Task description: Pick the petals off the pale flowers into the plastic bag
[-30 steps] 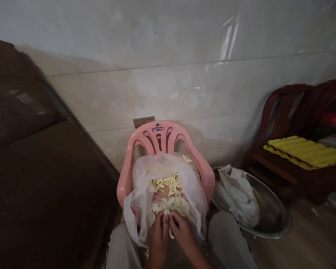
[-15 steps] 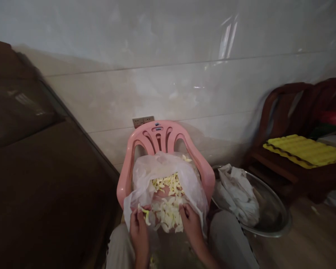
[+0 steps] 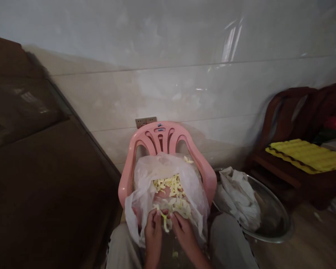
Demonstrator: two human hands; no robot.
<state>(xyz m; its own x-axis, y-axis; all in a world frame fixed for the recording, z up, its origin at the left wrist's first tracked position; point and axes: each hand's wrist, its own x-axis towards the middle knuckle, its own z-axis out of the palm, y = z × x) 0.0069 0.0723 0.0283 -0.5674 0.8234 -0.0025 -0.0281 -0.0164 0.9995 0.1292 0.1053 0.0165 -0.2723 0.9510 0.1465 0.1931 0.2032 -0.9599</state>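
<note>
My left hand [image 3: 154, 224] pinches a pale flower [image 3: 165, 222] with a yellow-green stalk, its white petals hanging down. Close beside it, my right hand [image 3: 182, 228] has thumb and fingers pressed together near the flower; what they hold, if anything, is too small to tell. Under both hands, a heap of white flowers [image 3: 180, 205] lies on a thin translucent plastic bag [image 3: 196, 198]. Farther back in the bag's opening is a pile of smaller yellowish pieces [image 3: 170, 184]. The bag is spread over the seat of a pink plastic chair [image 3: 126, 183].
Right of the chair, a round metal basin [image 3: 277, 233] contains a crumpled whitish bag [image 3: 240, 198]. A yellow egg-tray-like sheet [image 3: 308, 155] lies on a dark wooden chair [image 3: 277, 166]. At left stands a dark cabinet-like surface [image 3: 39, 194]. A tiled wall [image 3: 168, 93] with sockets [image 3: 146, 122] rises behind.
My left hand has moved right with the flower, and my right hand has shifted left, so they now meet over the near heap. The view has shifted slightly.
</note>
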